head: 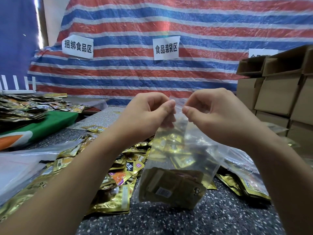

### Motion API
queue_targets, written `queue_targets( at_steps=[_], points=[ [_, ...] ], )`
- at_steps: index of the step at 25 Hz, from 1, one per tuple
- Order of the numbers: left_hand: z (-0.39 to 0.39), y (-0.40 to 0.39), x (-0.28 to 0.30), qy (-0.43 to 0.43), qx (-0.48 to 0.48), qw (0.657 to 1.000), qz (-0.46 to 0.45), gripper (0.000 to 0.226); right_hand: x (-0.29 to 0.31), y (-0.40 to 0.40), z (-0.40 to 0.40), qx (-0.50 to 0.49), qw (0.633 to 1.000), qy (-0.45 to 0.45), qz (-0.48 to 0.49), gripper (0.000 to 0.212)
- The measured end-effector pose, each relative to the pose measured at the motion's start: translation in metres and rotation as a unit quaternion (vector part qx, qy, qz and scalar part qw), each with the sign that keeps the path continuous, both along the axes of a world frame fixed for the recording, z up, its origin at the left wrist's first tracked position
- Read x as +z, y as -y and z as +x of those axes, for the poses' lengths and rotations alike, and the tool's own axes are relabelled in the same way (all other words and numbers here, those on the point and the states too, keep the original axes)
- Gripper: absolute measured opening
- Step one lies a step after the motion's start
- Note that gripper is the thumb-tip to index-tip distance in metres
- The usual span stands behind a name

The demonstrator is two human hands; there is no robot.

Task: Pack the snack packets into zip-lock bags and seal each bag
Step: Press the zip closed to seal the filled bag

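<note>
Two white paper signs on the striped tarp (169, 22) read clearly: left sign (77, 46) says 捆绑食品区, middle sign (166, 48) says 食品装袋区. Third sign (262, 52) at right is cut off by boxes (277, 89), unreadable. Print on the gold packets (128, 165) is too blurred to read.

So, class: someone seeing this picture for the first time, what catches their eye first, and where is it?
Centre stage, the left hand and right hand pinch the top of a clear bag with gold packets inside. Behind hangs a red, white and blue tarp with paper signs. Loose packets are heaped on the speckled table below.
</note>
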State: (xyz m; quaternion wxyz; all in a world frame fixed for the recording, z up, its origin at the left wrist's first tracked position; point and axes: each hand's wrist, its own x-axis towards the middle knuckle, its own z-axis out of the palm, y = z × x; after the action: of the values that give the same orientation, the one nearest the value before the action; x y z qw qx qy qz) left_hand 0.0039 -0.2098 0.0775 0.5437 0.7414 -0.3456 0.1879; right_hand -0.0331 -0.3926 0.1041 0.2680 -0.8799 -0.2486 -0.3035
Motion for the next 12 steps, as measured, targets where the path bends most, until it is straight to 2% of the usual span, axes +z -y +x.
queue_targets(
  at_steps=[12],
  points=[
    [-0.0061,0.0094,-0.0028,0.118,0.041,0.992,0.029,0.02,-0.0002,-0.0039,-0.0012,0.0,1.0,0.01,0.024,0.018]
  ],
)
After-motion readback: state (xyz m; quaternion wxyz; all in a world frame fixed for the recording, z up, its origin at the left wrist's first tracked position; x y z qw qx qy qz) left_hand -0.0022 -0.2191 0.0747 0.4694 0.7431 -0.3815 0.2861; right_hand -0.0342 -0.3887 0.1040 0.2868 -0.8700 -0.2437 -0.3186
